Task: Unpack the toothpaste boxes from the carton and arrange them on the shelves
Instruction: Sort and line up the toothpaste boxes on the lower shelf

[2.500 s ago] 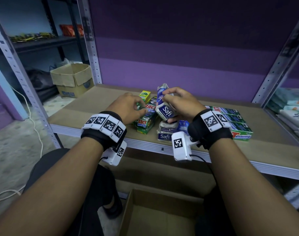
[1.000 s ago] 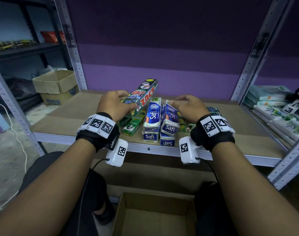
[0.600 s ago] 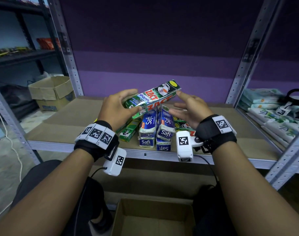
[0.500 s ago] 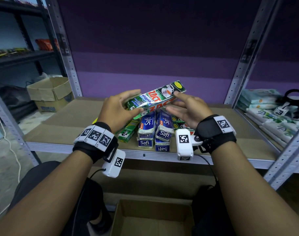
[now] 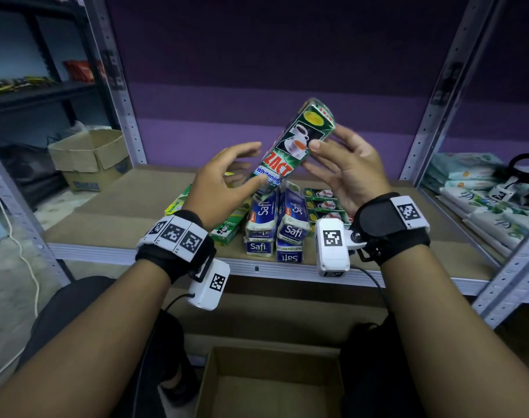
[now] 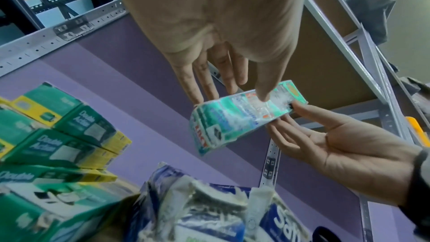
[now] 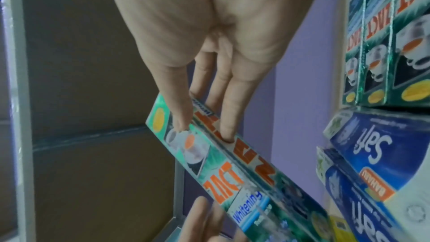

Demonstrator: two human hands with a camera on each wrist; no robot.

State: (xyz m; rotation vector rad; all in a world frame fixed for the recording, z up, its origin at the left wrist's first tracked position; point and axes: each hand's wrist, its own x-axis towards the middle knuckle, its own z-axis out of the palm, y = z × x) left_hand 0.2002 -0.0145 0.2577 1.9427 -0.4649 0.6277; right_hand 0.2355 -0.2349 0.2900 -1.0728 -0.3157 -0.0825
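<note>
The right hand (image 5: 350, 173) holds the green Zact box (image 5: 293, 149) near its upper end, thumb on the printed face and fingers (image 7: 227, 120) laid nearly straight along the adjoining side, so the grip reads as a light pinch rather than a full wrap. The left hand (image 5: 224, 188) is spread, its fingers straight; its thumb (image 6: 265, 84) touches the box's lower part without clasping it. The box hangs tilted in the air above the shelf (image 5: 112, 218), over the stacked blue Safi boxes (image 5: 275, 224). More Zact boxes (image 5: 326, 203) lie flat just beside those on the right, and green-and-yellow boxes (image 6: 58, 135) are piled on the left. The open carton (image 5: 272, 384) sits on the floor below. The box looks like thin glossy card: light, stiff along its length, probably slippery and easy to dent at the corners, so it is best held across the broad faces near the middle.
</note>
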